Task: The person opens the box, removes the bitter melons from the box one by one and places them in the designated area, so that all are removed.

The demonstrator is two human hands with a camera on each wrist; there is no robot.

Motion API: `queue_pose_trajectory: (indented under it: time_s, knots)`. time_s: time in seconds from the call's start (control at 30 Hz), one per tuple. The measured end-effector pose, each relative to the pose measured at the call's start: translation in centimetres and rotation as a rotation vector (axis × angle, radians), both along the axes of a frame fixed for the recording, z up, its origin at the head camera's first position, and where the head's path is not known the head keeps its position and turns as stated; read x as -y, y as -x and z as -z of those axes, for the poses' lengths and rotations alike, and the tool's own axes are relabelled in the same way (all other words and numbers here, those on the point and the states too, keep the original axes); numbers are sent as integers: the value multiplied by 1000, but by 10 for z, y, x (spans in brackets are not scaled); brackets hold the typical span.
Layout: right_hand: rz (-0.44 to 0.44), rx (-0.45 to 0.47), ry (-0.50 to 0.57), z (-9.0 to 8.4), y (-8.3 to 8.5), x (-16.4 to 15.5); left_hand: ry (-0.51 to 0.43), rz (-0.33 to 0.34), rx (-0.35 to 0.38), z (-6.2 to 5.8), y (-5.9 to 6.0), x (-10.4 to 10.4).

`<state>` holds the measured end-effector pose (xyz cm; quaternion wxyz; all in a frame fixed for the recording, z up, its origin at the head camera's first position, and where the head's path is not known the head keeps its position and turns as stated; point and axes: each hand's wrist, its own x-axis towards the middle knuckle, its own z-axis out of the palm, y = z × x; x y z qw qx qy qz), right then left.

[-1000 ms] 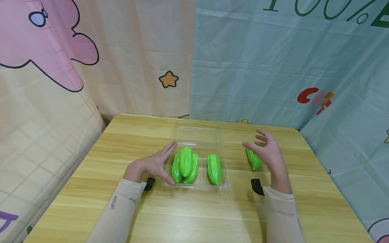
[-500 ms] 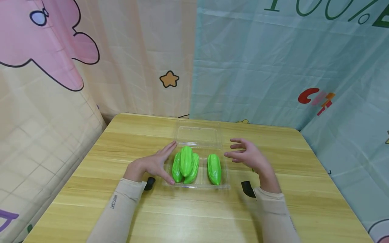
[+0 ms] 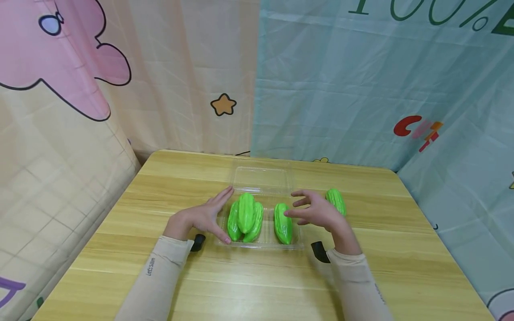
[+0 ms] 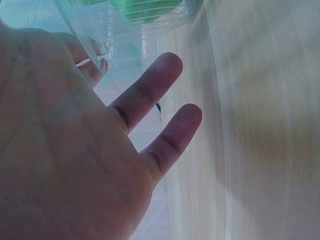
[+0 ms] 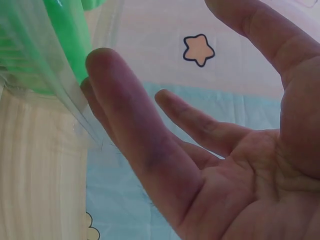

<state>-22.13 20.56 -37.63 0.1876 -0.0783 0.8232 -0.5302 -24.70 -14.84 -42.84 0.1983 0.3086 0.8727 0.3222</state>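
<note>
Head view: left hand (image 3: 201,218) lies flat with straight fingers against the clear tray (image 3: 261,243); right hand (image 3: 317,211), fingers spread and empty, hovers at its right rim. Four green gourds (image 3: 246,213) fill the tray, a fifth gourd (image 3: 336,201) lies right of it on the tabletop (image 3: 257,285).

Wrist views: both palms bare beside the tray wall; steadying it evenly seems wise.

The whole bench (image 3: 257,285) is seen from the head view, set above and behind, angled forward and down, with both hands and the tray (image 3: 261,243) at mid distance. The left palm (image 4: 65,165) is framed very closely from the left wrist, along the bench toward the tray. The right palm (image 5: 250,170) is framed equally closely from the right wrist. The tray edge is shared by all three views.
</note>
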Motion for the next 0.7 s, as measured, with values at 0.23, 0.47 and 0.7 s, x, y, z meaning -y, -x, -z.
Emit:
queue_pose_trajectory:
  time_s: [0.23, 0.47, 0.7]
  knots:
    - [7, 2, -55, 2, -3, 9, 9, -1, -5, 0, 0, 0]
    - [24, -48, -164, 5, -6, 21, 7, 1, -8, 1, 0, 0]
    - [21, -218, -457, 9, -11, 41, 13, 1, -7, 2, 1, 0]
